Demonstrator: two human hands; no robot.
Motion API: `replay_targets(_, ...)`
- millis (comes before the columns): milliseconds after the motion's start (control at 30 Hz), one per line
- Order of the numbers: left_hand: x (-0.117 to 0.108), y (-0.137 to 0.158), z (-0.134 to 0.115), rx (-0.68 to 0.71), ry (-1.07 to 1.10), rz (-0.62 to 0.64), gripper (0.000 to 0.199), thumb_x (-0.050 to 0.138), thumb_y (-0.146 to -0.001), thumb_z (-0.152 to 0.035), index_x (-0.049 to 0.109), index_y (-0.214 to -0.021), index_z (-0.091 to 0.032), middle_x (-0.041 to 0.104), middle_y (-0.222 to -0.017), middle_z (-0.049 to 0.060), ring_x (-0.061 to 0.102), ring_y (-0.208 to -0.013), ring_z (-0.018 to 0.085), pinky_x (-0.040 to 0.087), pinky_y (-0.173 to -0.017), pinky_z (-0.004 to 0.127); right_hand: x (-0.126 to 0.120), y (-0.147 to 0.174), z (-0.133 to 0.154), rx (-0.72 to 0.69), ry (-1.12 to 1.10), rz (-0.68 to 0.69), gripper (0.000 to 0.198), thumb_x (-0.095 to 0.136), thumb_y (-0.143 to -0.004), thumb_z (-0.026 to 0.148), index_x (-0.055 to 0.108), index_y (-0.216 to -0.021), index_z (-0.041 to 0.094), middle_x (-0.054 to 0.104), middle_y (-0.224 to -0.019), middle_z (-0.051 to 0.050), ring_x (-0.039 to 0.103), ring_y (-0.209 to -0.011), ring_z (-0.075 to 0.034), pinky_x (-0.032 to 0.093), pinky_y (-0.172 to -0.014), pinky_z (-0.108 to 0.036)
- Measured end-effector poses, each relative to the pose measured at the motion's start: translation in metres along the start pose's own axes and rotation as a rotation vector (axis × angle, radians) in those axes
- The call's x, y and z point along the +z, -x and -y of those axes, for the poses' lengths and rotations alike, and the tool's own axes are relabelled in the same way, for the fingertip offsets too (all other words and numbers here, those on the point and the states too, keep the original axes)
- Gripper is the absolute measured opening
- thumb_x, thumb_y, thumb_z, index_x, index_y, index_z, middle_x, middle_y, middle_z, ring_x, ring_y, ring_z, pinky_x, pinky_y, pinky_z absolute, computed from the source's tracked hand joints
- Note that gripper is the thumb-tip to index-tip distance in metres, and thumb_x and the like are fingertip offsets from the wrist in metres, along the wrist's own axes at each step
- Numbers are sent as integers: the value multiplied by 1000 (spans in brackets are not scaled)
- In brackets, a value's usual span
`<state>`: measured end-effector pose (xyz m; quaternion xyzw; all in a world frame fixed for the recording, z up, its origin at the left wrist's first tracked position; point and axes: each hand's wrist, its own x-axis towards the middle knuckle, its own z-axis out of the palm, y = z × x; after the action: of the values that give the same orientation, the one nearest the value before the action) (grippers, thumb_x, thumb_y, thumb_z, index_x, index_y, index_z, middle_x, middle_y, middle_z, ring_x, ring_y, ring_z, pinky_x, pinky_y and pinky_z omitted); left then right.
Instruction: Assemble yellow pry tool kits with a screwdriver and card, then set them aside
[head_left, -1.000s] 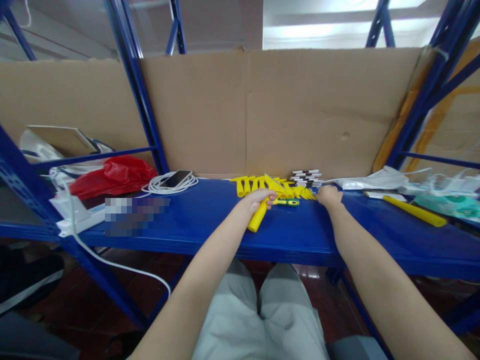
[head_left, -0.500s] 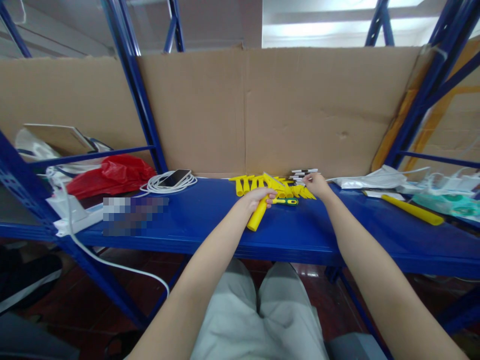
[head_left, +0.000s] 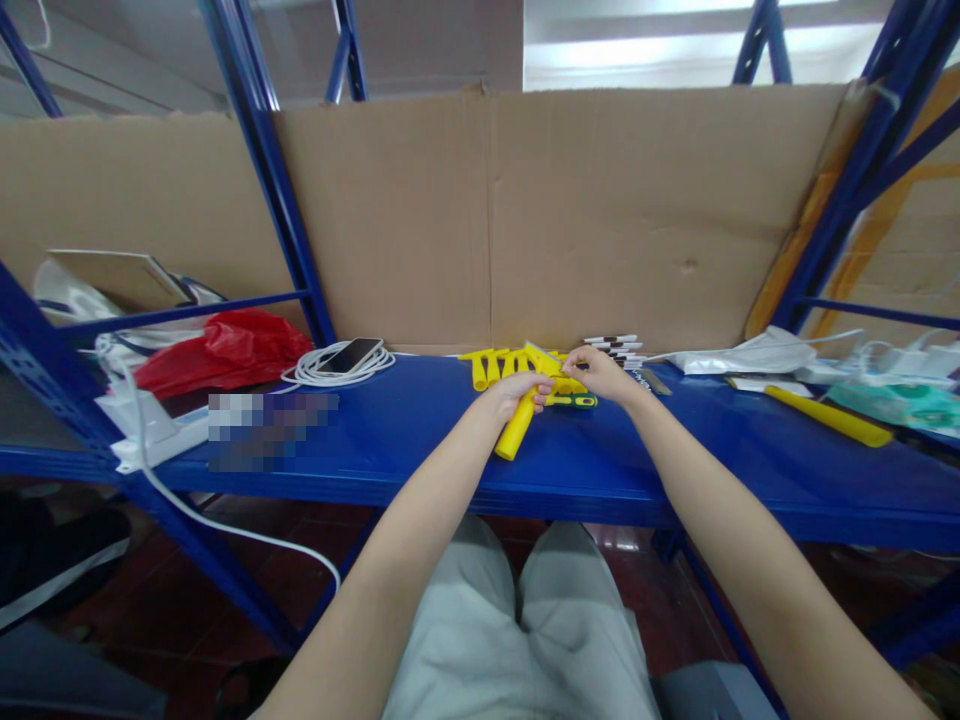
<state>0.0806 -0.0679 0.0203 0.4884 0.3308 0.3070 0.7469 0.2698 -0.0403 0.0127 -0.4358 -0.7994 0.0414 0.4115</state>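
Observation:
My left hand [head_left: 519, 396] is wrapped round the thick handle of a yellow scraper [head_left: 515, 432], whose flat head points away from me. At that head, my right hand [head_left: 598, 374] has its fingertips pinched together; whatever they hold is too small to make out. Just behind the left hand lies a row of similar yellow scrapers [head_left: 480, 372]. A screwdriver with a yellow and green handle [head_left: 577, 401] rests beside the left hand's fingers. Small white and black sticks [head_left: 616, 343] are stacked behind the right hand.
The blue shelf [head_left: 420, 430] is backed by cardboard [head_left: 390, 220]. A phone [head_left: 351, 354] sits on a coiled white cable [head_left: 300, 372], near a red plastic bag [head_left: 225, 350]. On the right are a white packet [head_left: 742, 354] and a long yellow object [head_left: 832, 417].
My right hand has moved left from beside the stacked sticks to the head of the held scraper. My left hand keeps its grip almost in place.

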Motion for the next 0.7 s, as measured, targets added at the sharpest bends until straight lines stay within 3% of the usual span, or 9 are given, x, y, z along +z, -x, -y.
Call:
replay_targets(400, 8, 8, -2, 57, -79, -104, 20, 45, -81, -1, 42, -71, -18, 37, -48, -9, 32, -36, 3, 26, -41, 15, 2, 2, 14, 68, 5, -64, 10, 59, -72, 19, 59, -62, 20, 65, -76, -4, 61, -81, -20, 48, -84, -37)
replay_targets(700, 12, 10, 0, 98, -83, -105, 20, 51, -81, -4, 42, -72, -18, 37, -47, -10, 31, -35, 2, 25, -40, 14, 7, 2, 25, 269, -130, -126, 5, 62, -67, 17, 58, -65, 20, 65, -75, -2, 62, -82, -19, 49, -86, -37)
